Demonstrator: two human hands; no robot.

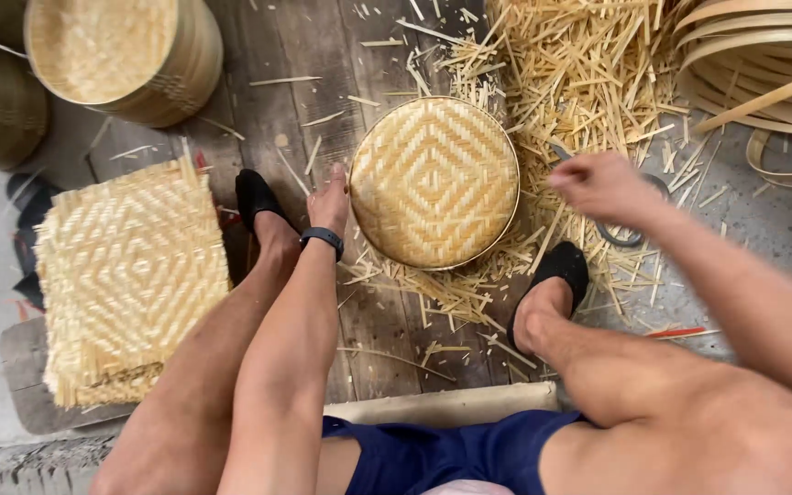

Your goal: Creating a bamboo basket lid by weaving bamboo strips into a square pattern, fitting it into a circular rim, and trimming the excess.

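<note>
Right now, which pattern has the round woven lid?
Nested diamonds, pale straw colour, on the round woven lid; head view.

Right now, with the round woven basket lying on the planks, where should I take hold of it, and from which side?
Probably by the rim of the round woven basket, at its left edge, where the left hand already touches it. It lies flat with the woven base up, so only the hoop edge offers a pinch. The right hand hovers over the offcuts.

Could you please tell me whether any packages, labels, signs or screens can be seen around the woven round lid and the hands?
None in view: no package, label, sign or screen.
Left hand: touches the rim of the round woven lid.
Right hand: above the scissors on the pile of pale bamboo trimmings.
</note>
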